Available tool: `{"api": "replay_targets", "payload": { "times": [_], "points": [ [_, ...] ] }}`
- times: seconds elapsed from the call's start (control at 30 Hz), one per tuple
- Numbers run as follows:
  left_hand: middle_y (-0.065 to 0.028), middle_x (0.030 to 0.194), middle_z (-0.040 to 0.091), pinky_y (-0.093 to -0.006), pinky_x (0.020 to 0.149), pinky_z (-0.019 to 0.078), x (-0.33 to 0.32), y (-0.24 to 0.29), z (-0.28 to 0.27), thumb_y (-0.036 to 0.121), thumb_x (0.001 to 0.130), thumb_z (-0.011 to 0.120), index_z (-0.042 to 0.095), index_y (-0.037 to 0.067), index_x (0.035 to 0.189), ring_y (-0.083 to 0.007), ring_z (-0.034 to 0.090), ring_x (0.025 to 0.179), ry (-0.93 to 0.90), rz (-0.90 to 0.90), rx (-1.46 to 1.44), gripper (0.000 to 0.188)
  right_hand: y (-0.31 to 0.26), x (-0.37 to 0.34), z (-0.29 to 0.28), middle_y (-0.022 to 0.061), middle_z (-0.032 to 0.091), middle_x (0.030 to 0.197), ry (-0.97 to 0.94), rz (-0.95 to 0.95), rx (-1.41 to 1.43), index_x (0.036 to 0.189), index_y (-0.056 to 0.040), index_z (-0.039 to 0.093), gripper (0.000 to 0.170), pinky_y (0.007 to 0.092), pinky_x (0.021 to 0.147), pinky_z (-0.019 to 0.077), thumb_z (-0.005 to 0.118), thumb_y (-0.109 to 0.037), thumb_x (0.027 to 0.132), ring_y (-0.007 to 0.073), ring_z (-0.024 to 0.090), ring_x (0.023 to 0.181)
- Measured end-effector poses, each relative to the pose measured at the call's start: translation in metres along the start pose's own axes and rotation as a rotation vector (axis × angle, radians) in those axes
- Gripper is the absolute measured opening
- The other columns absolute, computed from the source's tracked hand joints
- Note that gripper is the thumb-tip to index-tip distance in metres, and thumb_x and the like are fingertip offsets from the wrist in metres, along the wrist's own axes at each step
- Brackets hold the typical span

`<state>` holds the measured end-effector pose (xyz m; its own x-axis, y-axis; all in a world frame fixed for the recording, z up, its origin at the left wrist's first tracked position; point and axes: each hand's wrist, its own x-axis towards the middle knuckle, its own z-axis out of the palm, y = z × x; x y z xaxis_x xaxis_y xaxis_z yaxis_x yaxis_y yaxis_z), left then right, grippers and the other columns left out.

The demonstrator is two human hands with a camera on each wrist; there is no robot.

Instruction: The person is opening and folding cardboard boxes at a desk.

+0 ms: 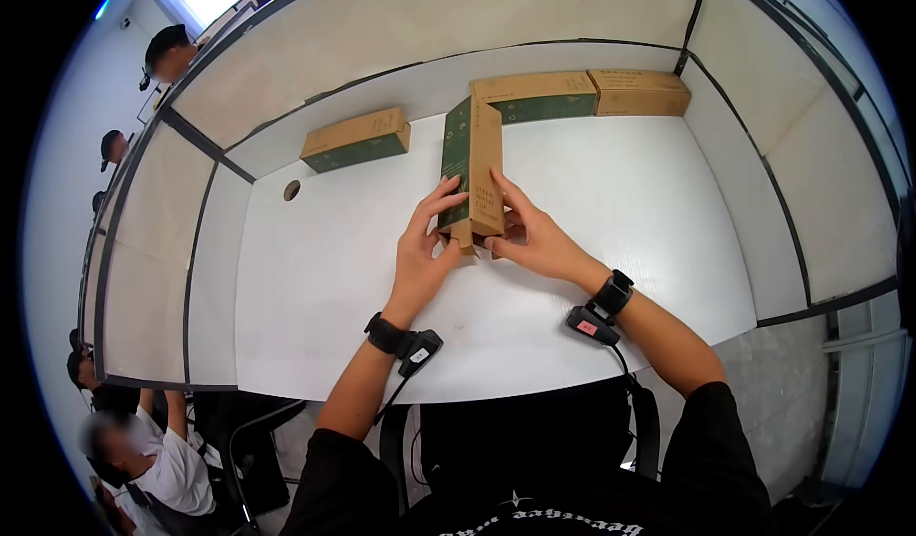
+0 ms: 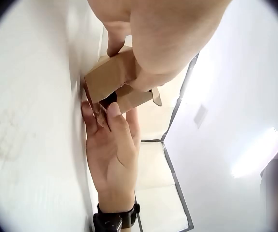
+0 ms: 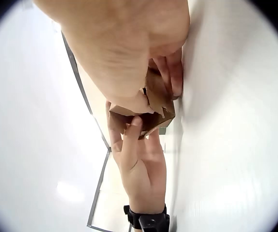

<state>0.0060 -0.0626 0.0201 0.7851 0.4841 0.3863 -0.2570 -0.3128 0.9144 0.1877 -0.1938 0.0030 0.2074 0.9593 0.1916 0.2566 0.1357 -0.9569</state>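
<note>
A long cardboard box [image 1: 488, 159] with a green side stands out from the back row toward me, its near end open with loose flaps [image 1: 462, 234]. My left hand [image 1: 420, 248] grips the left side near that end, fingers across the green face and thumb by the flaps. On the opposite side my right hand [image 1: 546, 240] holds the box, its thumb at the opening. The left wrist view shows a brown flap [image 2: 105, 79] folded outward below the left hand. In the right wrist view, both thumbs are at the dark opening [image 3: 148, 121], and one edge looks torn.
Another brown and green box [image 1: 358, 142] lies at the back left, near a round hole [image 1: 292, 191] in the white table [image 1: 334, 278]. Two more boxes, one green-sided [image 1: 544, 102] and one plain brown [image 1: 641, 94], line the back wall. Low partitions [image 1: 763, 183] enclose the table.
</note>
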Motion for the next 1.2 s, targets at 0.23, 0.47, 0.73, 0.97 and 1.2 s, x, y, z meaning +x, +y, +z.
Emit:
{"api": "replay_targets", "payload": {
  "times": [0.23, 0.47, 0.73, 0.97, 1.2],
  "points": [
    [-0.0132, 0.153, 0.058, -0.0383, 0.11, 0.0507, -0.001, 0.002, 0.001, -0.008, 0.098, 0.059, 0.069, 0.003, 0.133, -0.0306, 0.037, 0.155, 0.061, 0.008, 0.047, 0.038, 0.0, 0.0, 0.0, 0.0236, 0.059, 0.14, 0.075, -0.037, -0.027, 0.169, -0.0118, 0.012, 0.1, 0.0367, 0.091, 0.0593, 0.075, -0.008, 0.092, 0.025, 0.072, 0.101],
    [-0.0197, 0.143, 0.064, -0.036, 0.103, 0.0586, 0.0, 0.003, 0.002, 0.0, 0.101, 0.065, 0.07, -0.003, 0.126, -0.0302, 0.05, 0.145, 0.193, -0.014, 0.002, 0.025, -0.002, 0.0, -0.001, 0.0218, 0.059, 0.143, 0.092, 0.005, -0.026, 0.169, -0.0139, 0.017, 0.093, 0.0339, 0.085, 0.0595, 0.074, -0.012, 0.095, 0.0209, 0.072, 0.093],
    [-0.0218, 0.136, 0.068, -0.0346, 0.1, 0.0574, 0.001, 0.006, 0.0, 0.0, 0.099, 0.07, 0.069, -0.004, 0.108, -0.0269, 0.065, 0.127, 0.309, -0.038, -0.041, 0.01, -0.012, -0.002, 0.001, 0.0079, 0.058, 0.113, 0.138, -0.077, -0.056, 0.162, -0.0231, 0.041, 0.07, 0.0309, 0.08, 0.0564, 0.07, -0.017, 0.098, 0.0163, 0.064, 0.089],
    [-0.0077, 0.113, 0.066, -0.0279, 0.079, 0.062, -0.001, -0.002, 0.001, -0.001, 0.094, 0.076, 0.07, 0.002, 0.106, -0.0164, 0.069, 0.102, 0.308, 0.065, 0.147, 0.013, -0.019, -0.004, -0.004, 0.0014, 0.053, 0.098, 0.313, -0.292, -0.179, 0.126, -0.0119, 0.073, 0.038, 0.0267, 0.075, 0.0471, 0.075, -0.004, 0.088, 0.0121, 0.053, 0.082],
    [-0.004, 0.103, 0.063, -0.0268, 0.073, 0.0559, -0.003, -0.005, 0.002, 0.006, 0.095, 0.078, 0.064, 0.003, 0.097, -0.0119, 0.065, 0.09, 0.313, 0.036, 0.164, 0.014, -0.024, -0.004, -0.001, 0.0004, 0.053, 0.094, 0.342, -0.427, -0.183, 0.104, -0.0105, 0.075, 0.026, 0.027, 0.069, 0.0443, 0.084, -0.004, 0.081, 0.0125, 0.047, 0.076]
  ]
}}
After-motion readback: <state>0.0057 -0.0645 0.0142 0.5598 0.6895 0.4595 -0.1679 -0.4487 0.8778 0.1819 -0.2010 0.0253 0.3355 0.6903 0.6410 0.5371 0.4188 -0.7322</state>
